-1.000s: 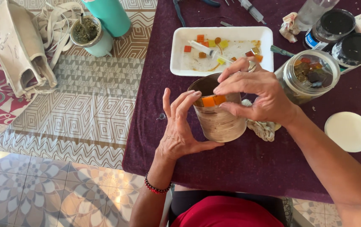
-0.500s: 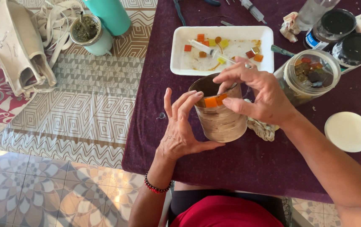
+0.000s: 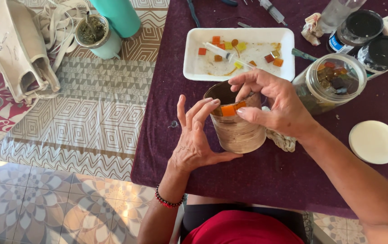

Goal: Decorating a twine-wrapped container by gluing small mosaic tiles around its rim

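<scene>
A brown striped pot stands on the dark purple cloth, with orange mosaic tiles stuck just under its rim. My left hand steadies the pot's left side, fingertips against the rim by the tiles. My right hand arches over the pot's mouth; its thumb presses the rim beside the orange tiles and its fingers curl onto the far rim. Behind the pot lies a white foam tray with loose coloured tiles and a syringe.
A glass jar of tiles stands to the right, two black-lidded jars behind it, a white round lid nearer. A crumpled rag lies under my right wrist. Left: teal cup, teal flask, canvas bag.
My right hand's fingers have lowered from above the rim onto the pot, the thumb settling beside the orange tiles. The left hand and the pot have barely moved.
</scene>
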